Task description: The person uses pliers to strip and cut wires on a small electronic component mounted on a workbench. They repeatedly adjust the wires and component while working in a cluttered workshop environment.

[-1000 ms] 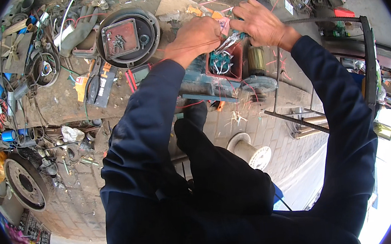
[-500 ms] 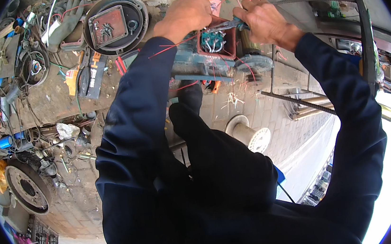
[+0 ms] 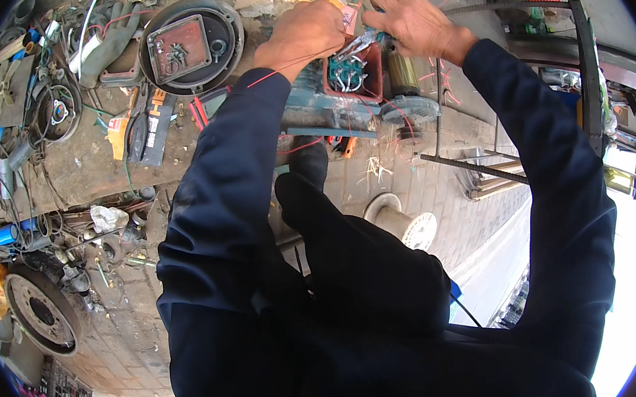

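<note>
A square red-brown metal junction box (image 3: 375, 72) with a teal terminal block (image 3: 346, 74) and bare wire ends inside sits between my hands, mounted on a blue-grey machine body (image 3: 307, 105). My left hand (image 3: 307, 35) is closed at the box's upper left, pinching a thin red wire (image 3: 263, 79) that trails across my wrist. Beyond the box's upper right, my right hand (image 3: 417, 24) grips pliers with teal handles; their metal jaws (image 3: 363, 42) slant down over the box's top edge. My fingers partly hide the handles.
Left of the box, a round dark housing (image 3: 238, 48) holds a red-brown cover (image 3: 196, 37) with several screws. A cutter on a card (image 3: 150, 131) lies nearer. To the right stands a metal rod frame (image 3: 587, 69). A spool (image 3: 402, 221) stands on the paved floor.
My right hand has shifted slightly left and up, and the pliers have tilted more steeply. The red wire beside my left wrist has drawn in, showing less of its length.
</note>
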Demonstrator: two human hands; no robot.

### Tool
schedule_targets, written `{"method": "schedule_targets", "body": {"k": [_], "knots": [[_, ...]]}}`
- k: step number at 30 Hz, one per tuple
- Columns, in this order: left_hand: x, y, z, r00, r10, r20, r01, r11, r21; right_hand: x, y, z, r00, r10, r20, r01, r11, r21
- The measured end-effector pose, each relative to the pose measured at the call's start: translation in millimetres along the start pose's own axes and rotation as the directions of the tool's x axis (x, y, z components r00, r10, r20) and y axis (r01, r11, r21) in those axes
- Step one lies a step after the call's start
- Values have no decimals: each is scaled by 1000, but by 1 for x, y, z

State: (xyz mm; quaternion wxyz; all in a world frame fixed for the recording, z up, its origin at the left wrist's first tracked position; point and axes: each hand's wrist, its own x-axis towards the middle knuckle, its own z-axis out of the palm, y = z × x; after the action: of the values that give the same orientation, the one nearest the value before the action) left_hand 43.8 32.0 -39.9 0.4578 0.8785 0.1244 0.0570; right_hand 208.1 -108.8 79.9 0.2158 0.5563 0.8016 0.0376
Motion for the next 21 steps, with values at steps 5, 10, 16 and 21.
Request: {"method": "schedule_targets", "body": {"k": [5,10,16,21], "knots": [[-3,-6,0,986,139,-95,-144,988,-56,4,13,12,995,-73,-70,76,997,34],[-6,-3,-4,998,56,-42,-59,995,-77,7,21,19,991,-121,-55,125,989,78],[-10,0,-6,993,95,-74,-101,993,-69,3,20,19,993,-100,-64,105,991,80],[-11,4,-5,996,37,-87,-45,995,-94,-1,20,17,997,-63,-53,67,995,80]]}}
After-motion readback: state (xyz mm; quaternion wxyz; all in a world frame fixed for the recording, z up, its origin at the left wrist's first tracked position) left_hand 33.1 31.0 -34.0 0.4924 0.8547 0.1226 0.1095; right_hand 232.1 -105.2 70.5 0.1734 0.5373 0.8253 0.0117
